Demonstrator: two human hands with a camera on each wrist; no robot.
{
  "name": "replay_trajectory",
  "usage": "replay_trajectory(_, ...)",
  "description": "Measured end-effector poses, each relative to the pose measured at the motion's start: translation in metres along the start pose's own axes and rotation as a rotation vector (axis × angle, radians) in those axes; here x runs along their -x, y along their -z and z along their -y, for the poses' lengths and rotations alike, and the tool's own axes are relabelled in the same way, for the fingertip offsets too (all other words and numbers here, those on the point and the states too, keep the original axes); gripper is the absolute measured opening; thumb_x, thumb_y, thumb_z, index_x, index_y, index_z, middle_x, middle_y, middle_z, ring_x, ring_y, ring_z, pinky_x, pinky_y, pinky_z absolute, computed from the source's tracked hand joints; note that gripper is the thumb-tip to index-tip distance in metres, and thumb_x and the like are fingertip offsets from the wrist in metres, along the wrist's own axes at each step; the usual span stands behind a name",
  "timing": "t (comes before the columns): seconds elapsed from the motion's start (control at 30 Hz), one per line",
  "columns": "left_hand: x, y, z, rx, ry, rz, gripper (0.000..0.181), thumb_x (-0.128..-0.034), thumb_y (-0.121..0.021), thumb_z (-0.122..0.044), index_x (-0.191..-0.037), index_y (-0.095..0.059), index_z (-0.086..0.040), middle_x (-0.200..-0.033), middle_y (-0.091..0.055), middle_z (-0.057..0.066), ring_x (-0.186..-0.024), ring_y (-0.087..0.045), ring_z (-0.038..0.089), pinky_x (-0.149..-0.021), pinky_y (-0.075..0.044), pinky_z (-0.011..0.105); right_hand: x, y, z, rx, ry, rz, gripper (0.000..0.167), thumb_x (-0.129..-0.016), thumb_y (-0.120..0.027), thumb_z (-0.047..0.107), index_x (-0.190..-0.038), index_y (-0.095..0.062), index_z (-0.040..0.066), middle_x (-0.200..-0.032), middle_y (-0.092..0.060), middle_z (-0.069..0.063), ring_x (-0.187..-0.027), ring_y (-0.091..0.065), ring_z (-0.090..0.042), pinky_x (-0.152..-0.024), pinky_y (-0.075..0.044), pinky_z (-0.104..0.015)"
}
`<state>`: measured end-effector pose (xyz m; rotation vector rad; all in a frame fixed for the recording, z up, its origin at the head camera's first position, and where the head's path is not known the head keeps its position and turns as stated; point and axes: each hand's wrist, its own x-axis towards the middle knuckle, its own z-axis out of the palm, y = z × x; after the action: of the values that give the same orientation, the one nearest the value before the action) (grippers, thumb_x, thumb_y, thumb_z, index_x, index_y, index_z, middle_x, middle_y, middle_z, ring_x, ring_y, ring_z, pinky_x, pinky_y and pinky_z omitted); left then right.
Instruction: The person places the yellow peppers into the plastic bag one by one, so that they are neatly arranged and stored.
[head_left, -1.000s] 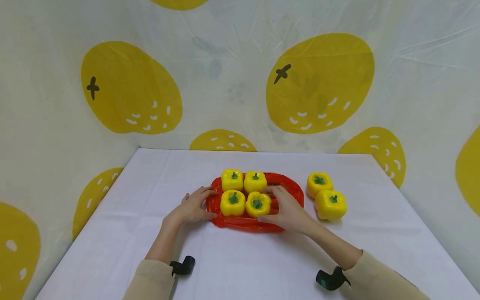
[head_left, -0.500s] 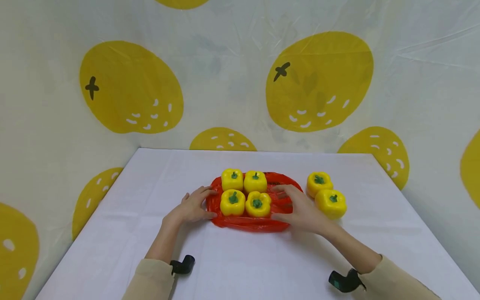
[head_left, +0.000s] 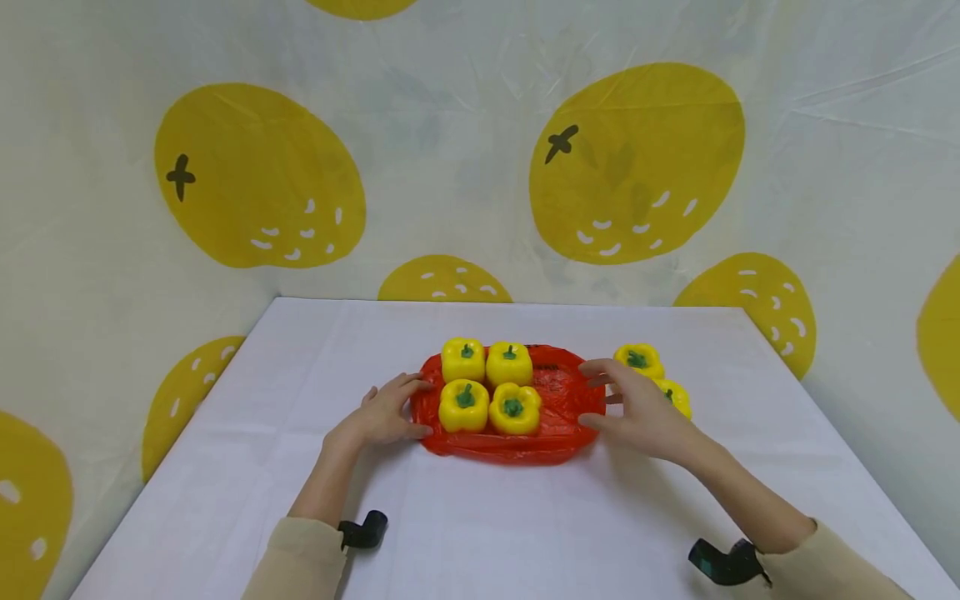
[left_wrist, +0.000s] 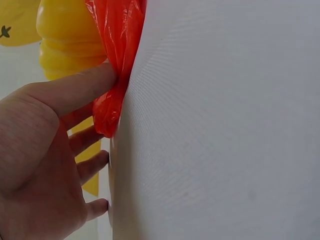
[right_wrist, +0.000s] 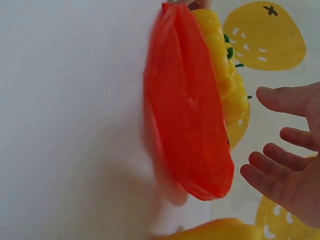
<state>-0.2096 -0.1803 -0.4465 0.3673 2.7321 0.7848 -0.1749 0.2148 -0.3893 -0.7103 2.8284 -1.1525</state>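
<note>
Four yellow peppers with green stems, one of them at the front right (head_left: pixel 515 409), stand in a red plastic bag (head_left: pixel 558 404) spread on the table. At the bag's left edge rests my left hand (head_left: pixel 381 413), fingers spread; in the left wrist view its thumb touches the red plastic (left_wrist: pixel 120 40). My right hand (head_left: pixel 648 412) hovers over the bag's right edge with spread fingers and nothing in it. In the right wrist view that hand (right_wrist: pixel 290 155) is apart from the bag (right_wrist: pixel 190 110).
Two more yellow peppers, the rear one (head_left: pixel 637 359) and the front one (head_left: pixel 677 398), stand right of the bag, partly behind my right hand. The white table (head_left: pixel 480 533) meets a patterned curtain (head_left: pixel 450 167) at its back edge.
My right hand has moved away from the front right pepper, rightward to the bag's right edge, and now partly covers the two peppers outside. My left hand has stayed in place.
</note>
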Motion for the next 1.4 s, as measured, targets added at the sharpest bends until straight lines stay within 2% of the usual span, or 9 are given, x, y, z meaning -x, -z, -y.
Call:
replay_trajectory(0.37, -0.001, -0.002, 0.001, 0.009, -0.003, -0.001, 0.071, -0.0847, -0.083, -0.028, -0.148, -0.052, -0.018, -0.16, -0.037, 0.014, -0.151, -0.024, 0.038, -0.117, -0.006, 0.071, 0.013, 0.024, -0.009, 0.039, -0.039, -0.051, 0.056, -0.087, -0.082, 0.009, -0.135, -0.056, 0.003, -0.129, -0.062, -0.015, -0.117, -0.061, -0.038, -0.094, -0.055, -0.056)
replay_trajectory(0.63, -0.001, -0.002, 0.002, 0.008, -0.004, -0.007, 0.071, -0.0846, -0.083, -0.028, -0.148, -0.053, -0.017, -0.16, -0.038, 0.014, -0.151, -0.025, 0.038, -0.117, -0.007, 0.071, 0.018, 0.037, -0.014, 0.074, -0.087, -0.093, 0.054, -0.088, -0.083, 0.015, -0.132, -0.056, -0.001, -0.129, -0.061, -0.022, -0.12, -0.056, -0.041, -0.096, -0.051, -0.061)
replay_trajectory(0.87, -0.001, -0.002, 0.001, 0.005, -0.003, -0.007, 0.071, -0.0846, -0.083, -0.028, -0.148, -0.053, -0.018, -0.16, -0.038, 0.014, -0.151, -0.024, 0.038, -0.117, -0.007, 0.071, 0.023, 0.047, -0.02, 0.062, -0.107, -0.117, 0.057, -0.089, -0.082, 0.015, -0.135, -0.053, -0.002, -0.132, -0.058, -0.023, -0.123, -0.053, -0.041, -0.101, -0.047, -0.062)
replay_trajectory(1.13, -0.001, -0.002, 0.001, 0.006, -0.006, -0.003, 0.071, -0.085, -0.083, -0.028, -0.148, -0.052, -0.018, -0.161, -0.037, 0.014, -0.151, -0.023, 0.038, -0.117, -0.007, 0.072, 0.027, 0.057, -0.033, 0.079, -0.167, -0.095, 0.066, -0.089, -0.082, 0.02, -0.14, -0.048, -0.003, -0.141, -0.051, -0.027, -0.13, -0.046, -0.046, -0.103, -0.042, -0.067)
replay_trajectory(1.4, 0.0, 0.0, -0.001, 0.0, 0.001, -0.004, 0.071, -0.0851, -0.083, -0.028, -0.148, -0.053, -0.017, -0.16, -0.037, 0.014, -0.151, -0.023, 0.038, -0.117, -0.007, 0.071, 0.03, 0.06, -0.047, 0.086, -0.206, 0.016, 0.079, -0.086, -0.085, 0.029, -0.146, -0.044, -0.003, -0.146, -0.042, -0.032, -0.131, -0.042, -0.051, -0.102, -0.041, -0.07)
